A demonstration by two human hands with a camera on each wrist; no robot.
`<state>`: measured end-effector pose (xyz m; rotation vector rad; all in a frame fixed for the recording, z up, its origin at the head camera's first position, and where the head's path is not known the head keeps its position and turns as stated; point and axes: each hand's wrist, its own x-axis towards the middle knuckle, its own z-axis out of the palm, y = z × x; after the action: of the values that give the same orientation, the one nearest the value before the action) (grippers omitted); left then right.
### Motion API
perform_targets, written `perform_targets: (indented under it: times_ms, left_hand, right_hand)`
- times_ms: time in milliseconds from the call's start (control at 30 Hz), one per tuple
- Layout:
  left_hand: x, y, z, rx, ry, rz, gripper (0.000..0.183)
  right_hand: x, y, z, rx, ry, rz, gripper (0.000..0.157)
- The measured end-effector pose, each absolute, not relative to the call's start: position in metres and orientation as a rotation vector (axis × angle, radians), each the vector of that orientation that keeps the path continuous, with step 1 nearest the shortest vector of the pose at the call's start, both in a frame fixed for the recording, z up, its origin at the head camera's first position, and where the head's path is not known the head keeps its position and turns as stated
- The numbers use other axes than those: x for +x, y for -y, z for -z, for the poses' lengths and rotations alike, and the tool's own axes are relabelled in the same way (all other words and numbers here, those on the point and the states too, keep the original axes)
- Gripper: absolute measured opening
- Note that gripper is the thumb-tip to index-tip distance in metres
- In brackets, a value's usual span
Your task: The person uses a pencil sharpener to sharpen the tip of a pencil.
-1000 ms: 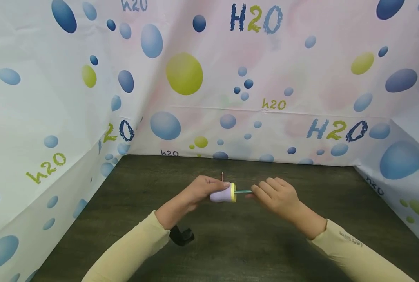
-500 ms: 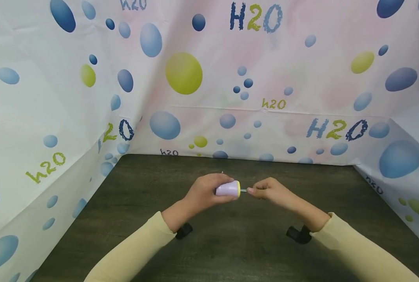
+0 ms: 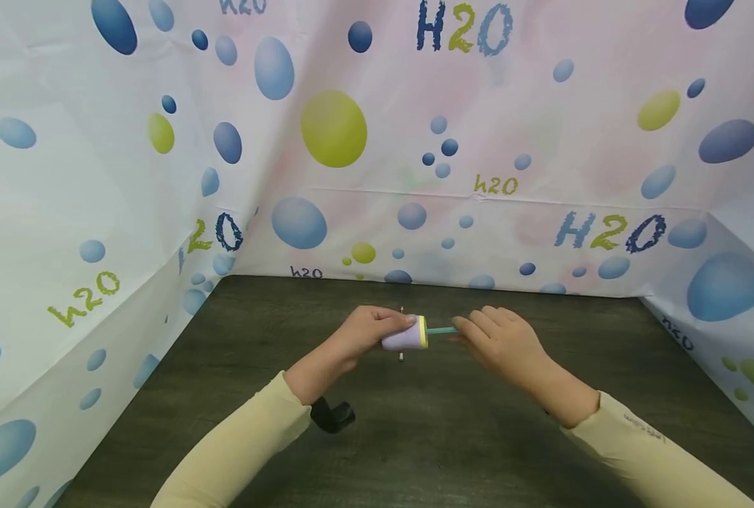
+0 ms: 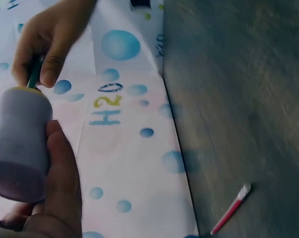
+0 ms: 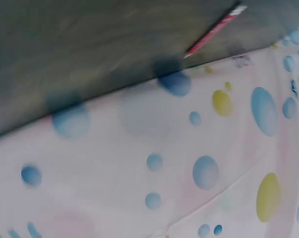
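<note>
My left hand grips a lavender pencil sharpener with a waisted body and a yellow rim, held above the table with the rim facing right. A green pencil sticks out of the rimmed end. Its other end is between the fingers of my right hand, whose back is turned up in the head view. The left wrist view shows the pencil sharpener's wide base close by, with the right hand pinching the pencil beyond it. Neither the pencil's tip nor the right hand in the right wrist view can be seen.
A red pencil with a silvery end lies on the dark wooden table, partly behind the pencil sharpener in the head view. White sheets printed with bubbles wall the table at the back and sides. A black strap piece hangs below the left wrist.
My right hand turns over to thumb-side view and then back to knuckles up, with the green pencil pinched throughout. My left hand rolls with the pencil sharpener and returns, uncovering the red pencil's silvery end.
</note>
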<state>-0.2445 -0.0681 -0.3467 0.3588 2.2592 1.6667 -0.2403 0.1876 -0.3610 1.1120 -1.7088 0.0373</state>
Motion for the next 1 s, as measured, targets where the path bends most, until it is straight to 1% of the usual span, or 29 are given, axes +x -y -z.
perform_targets:
  times_ms: [67, 133, 233, 333, 400, 467, 567, 600, 633, 667, 700, 733, 800, 900, 933, 1000]
  left_hand:
    - [-0.245, 0.068, 0.347, 0.345, -2.177, -1.643, 0.044]
    - [-0.244, 0.067, 0.348, 0.36, -2.186, -1.588, 0.044]
    - [-0.243, 0.065, 0.349, 0.434, -2.316, -1.518, 0.042]
    - [-0.239, 0.064, 0.352, 0.58, -2.505, -1.5, 0.038]
    - [-0.237, 0.065, 0.356, 0.814, -2.668, -1.456, 0.037]
    - [-0.235, 0.066, 0.359, 1.171, -2.85, -1.323, 0.04]
    - [-0.236, 0.068, 0.364, 1.704, -3.069, -1.032, 0.046]
    - [-0.236, 0.068, 0.366, 1.816, -3.099, -0.961, 0.047]
    - [-0.236, 0.068, 0.367, 1.871, -3.112, -0.923, 0.048]
    - [-0.236, 0.068, 0.368, 1.86, -3.102, -0.936, 0.047]
    - [-0.236, 0.068, 0.369, 1.799, -3.087, -0.98, 0.046]
    - [-0.235, 0.067, 0.37, 1.7, -3.07, -1.037, 0.045]
    - [-0.234, 0.066, 0.37, 1.386, -2.977, -1.234, 0.041]
    - [-0.236, 0.064, 0.368, 0.901, -2.775, -1.502, 0.037]
    - [-0.237, 0.063, 0.367, 0.768, -2.695, -1.568, 0.036]
    - [-0.239, 0.063, 0.365, 0.56, -2.543, -1.658, 0.035]
  right_hand:
    - [-0.241, -0.188, 0.362, 1.125, 1.608, 0.015, 0.034]
    - [-0.241, -0.188, 0.363, 1.137, 1.569, 0.014, 0.034]
    - [-0.239, -0.187, 0.365, 1.138, 1.635, -0.066, 0.042]
    - [-0.233, -0.186, 0.364, 1.136, 1.903, -0.258, 0.053]
    - [-0.229, -0.186, 0.36, 1.142, 2.219, -0.524, 0.051]
    - [-0.227, -0.187, 0.354, 1.112, 2.563, -0.952, 0.049]
    - [-0.23, -0.191, 0.348, 0.869, 2.925, -1.578, 0.037]
    - [-0.231, -0.192, 0.347, 0.806, 2.985, -1.688, 0.036]
    - [-0.232, -0.192, 0.347, 0.79, 3.015, -1.725, 0.037]
    - [-0.232, -0.193, 0.348, 0.794, 3.027, -1.686, 0.036]
    - [-0.232, -0.194, 0.35, 0.823, 3.016, -1.6, 0.035]
    - [-0.232, -0.194, 0.352, 0.886, 2.97, -1.446, 0.038]
    - [-0.23, -0.192, 0.357, 1.025, 2.773, -1.018, 0.049]
    - [-0.231, -0.19, 0.365, 1.091, 2.306, -0.434, 0.059]
    - [-0.232, -0.189, 0.367, 1.089, 2.147, -0.311, 0.06]
    - [-0.235, -0.189, 0.369, 1.099, 1.903, -0.171, 0.052]
